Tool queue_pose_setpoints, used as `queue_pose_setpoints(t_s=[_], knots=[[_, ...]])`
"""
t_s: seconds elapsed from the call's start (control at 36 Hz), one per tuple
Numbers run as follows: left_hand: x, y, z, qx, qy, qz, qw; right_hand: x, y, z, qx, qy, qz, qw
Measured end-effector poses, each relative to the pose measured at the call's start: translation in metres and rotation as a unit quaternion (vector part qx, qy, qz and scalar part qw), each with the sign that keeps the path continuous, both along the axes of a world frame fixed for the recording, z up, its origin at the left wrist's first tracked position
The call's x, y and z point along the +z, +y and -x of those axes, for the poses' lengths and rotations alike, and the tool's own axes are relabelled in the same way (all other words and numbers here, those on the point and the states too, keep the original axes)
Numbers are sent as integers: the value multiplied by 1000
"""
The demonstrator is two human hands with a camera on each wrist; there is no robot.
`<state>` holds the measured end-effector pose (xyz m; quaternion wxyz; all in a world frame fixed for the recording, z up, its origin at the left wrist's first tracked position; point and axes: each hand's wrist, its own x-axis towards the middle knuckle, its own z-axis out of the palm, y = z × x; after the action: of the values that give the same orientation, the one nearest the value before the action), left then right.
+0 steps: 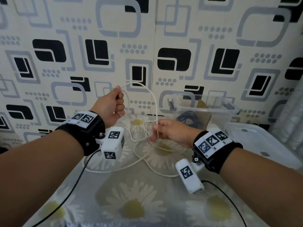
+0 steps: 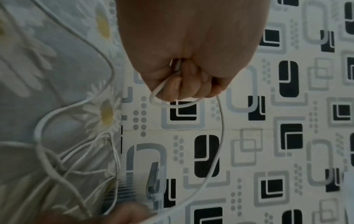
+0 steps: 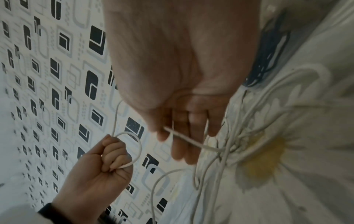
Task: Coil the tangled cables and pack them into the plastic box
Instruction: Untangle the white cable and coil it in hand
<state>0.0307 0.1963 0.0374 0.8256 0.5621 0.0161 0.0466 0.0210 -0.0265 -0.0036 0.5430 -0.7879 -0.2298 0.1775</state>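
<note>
Now we are winding the white cable (image 1: 154, 102) into loops. Our left hand (image 1: 111, 104) is up high, fingers curled tight around one end so it cannot slip. Our right hand (image 1: 165, 130) pinches the cable lower down, to feed the next loop. The rest of it lies tangled on the daisy tablecloth (image 1: 134, 208). The plastic box (image 1: 205, 110) waits just behind, with a dark cable (image 1: 188, 117) already inside.

The left hand (image 2: 184, 60) is a tight fist round a white cable (image 2: 220, 136) — a small loop pokes out below the fingers (image 2: 174, 87), the rest curves down to a tangle on the daisy-print desk (image 2: 28, 75)
</note>
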Motion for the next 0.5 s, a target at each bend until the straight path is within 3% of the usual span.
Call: queue_pose_setpoints(t_s=[0.11, 0.22, 0.31, 0.39, 0.5], knots=[[-10, 2, -10, -7, 25, 22, 999, 1, 2, -8, -137, -34, -116, 983], [-22, -2, -20, -59, 45, 53, 996, 0, 5, -15, -253, -178, -48, 950], [-28, -4, -29, -75, 55, 90, 992, -3, 10, -20, -211, -255, 77, 940], [-33, -4, -39, -72, 63, 124, 988, -2, 18, -27, -179, -260, 188, 930], [-47, 2, -56, -55, 72, 173, 981, 6, 22, -39, -121, -265, 270, 918]])
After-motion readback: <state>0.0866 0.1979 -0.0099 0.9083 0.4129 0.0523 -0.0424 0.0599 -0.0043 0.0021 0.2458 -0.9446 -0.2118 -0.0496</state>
